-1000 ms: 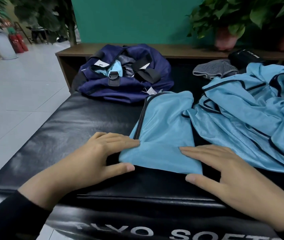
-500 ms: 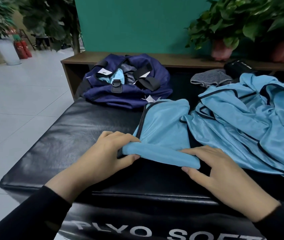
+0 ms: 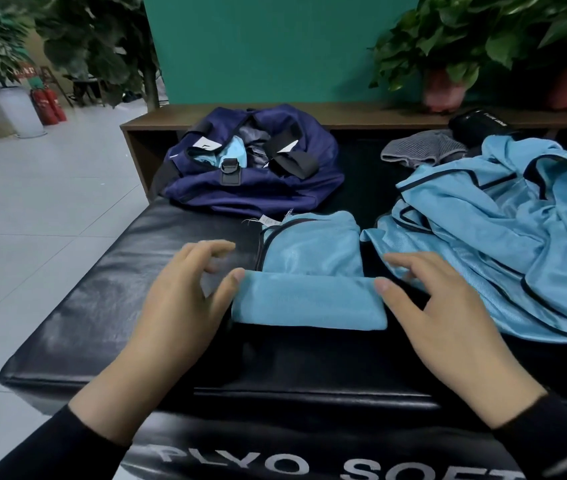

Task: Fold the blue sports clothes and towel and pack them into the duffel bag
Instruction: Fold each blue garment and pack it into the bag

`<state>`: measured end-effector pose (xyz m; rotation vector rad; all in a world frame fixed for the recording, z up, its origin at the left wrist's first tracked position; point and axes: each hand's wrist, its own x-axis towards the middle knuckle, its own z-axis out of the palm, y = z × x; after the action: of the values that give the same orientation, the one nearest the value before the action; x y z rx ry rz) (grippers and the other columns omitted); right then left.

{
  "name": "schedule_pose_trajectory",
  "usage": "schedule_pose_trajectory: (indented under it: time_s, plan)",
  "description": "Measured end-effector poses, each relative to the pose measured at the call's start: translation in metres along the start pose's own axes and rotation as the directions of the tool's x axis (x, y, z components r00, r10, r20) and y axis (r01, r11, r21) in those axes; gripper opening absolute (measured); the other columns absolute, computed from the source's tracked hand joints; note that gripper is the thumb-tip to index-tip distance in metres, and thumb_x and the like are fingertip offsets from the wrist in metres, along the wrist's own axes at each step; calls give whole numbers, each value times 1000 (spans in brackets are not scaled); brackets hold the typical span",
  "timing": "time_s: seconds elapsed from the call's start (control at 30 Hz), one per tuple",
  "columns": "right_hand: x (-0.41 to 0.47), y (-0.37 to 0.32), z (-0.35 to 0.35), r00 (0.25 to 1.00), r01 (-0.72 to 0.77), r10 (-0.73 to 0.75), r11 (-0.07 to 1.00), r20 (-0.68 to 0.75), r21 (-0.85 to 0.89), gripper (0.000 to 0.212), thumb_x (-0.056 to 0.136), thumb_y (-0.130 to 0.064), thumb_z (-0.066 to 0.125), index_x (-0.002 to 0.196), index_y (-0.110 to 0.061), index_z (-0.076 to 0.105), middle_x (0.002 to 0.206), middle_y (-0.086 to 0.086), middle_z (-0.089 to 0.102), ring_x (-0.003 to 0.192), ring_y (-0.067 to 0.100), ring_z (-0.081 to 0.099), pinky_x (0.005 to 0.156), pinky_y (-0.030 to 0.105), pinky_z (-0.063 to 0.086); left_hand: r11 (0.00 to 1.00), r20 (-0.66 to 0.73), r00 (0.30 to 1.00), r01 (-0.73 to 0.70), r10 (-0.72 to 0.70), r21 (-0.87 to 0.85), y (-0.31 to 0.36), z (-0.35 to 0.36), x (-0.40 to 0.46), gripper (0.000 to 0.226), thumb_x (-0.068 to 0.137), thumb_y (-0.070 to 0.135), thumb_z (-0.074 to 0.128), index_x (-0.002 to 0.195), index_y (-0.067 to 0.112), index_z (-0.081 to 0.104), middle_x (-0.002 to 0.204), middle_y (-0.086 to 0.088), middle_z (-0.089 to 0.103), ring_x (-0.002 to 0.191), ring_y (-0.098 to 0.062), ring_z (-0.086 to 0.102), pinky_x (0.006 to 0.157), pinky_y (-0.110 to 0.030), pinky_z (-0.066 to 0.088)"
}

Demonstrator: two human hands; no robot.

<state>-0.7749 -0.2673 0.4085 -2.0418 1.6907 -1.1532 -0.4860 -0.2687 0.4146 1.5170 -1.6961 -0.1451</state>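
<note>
Far left, off on the tiled floor, there's a white planter [image 3: 18, 112] with a couple of red fire extinguishers [image 3: 48, 105] next to it. On the black padded surface [image 3: 108, 306], toward the far side, sits the navy duffel bag [image 3: 250, 164], unzipped and slumped open. Inside you can see a bit of light blue fabric [image 3: 231, 152] and something grey [image 3: 252, 136], with black straps flopped across the opening.

Near the front edge is the blue garment [image 3: 309, 271], partly folded, its near end turned over into a thick band. The left hand [image 3: 185, 306] has its thumb against the left end of that band, fingers spread loose and lifted off the cloth, so that grip is apart. The right hand [image 3: 437, 306] mirrors it: thumb tip at the right end, fingers relaxed and resting toward the next pile, also apart.

Right of that, a big heap of unfolded blue sports clothes [image 3: 503, 237] with dark trim sprawls over the surface. Behind it lie a grey knitted piece [image 3: 420, 152] and a small black pouch [image 3: 479, 124]. Potted plants [image 3: 444, 64] stand on the wooden shelf [image 3: 361, 114] at the back.
</note>
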Motion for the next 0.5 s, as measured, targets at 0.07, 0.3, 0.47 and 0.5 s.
schedule_pose_trajectory:
  time_s: [0.07,0.3,0.47,0.5]
  plan:
    - [0,-5,-2,992,119,-121,992,-39,-40,40,99,-49,48,131,-30,62,130,-25,53,128,-4,46,111,24,33,983,-18,986,-165,167,79,5,0,0,30,96,37,58,121,22,66,117,9,64,106,-6,57,93,-10,36]
    - [-9,-18,18,860,438,-371,890,351,-131,53,105,-49,30,148,-27,51,155,-18,43,144,-5,31,121,30,20,801,399,810,-546,429,246,26,28,-18,53,99,53,42,139,22,60,145,8,56,135,-10,50,114,-39,36]
    - [-4,-7,13,809,395,-232,895,540,-207,72,92,-75,15,158,-45,18,157,-40,7,144,-20,-7,125,24,3,860,509,802,-466,312,209,8,25,-10,69,94,69,28,153,35,38,159,24,31,147,8,20,123,-34,22]
    - [-3,-6,11,808,388,-227,899,543,-203,71,92,-75,19,157,-46,17,156,-41,7,144,-21,-7,125,23,2,870,518,800,-453,302,193,5,23,-9,70,92,70,28,154,38,35,159,27,28,147,10,16,123,-31,20]
